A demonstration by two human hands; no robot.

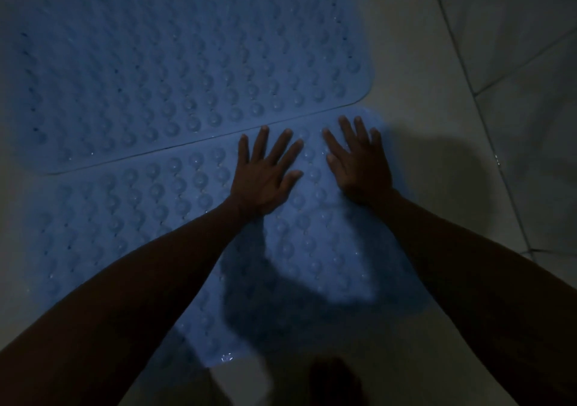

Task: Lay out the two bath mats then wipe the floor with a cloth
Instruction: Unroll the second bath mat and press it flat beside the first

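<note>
**Both hands flat on the near bath mat**

On the left, the far bath mat [175, 62] lies flat on the tiled floor [437, 62], its blue surface covered with rows of round suction-cup bumps. Its long near edge runs diagonally from lower left to upper right, and along that line it meets the near bath mat [131, 218], which is the same blue and carries the same bumps. The two edges lie right against each other; whether one overlaps the other cannot be told in the dim light.

Moving right, the left hand [265, 171] rests palm down on the near bath mat, fingers straight and spread, holding nothing, with the fingertips close to the seam between the mats. Just beside it, the right hand [359, 162] also lies palm down on the same mat near its right-hand corner, fingers extended and slightly fanned, gripping nothing. The two hands are near each other but apart. Both bare forearms reach in from the bottom corners of the view and cast dark shadows across the mat and floor.

To the right, pale floor tiles show with dark grout lines crossing them.
</note>
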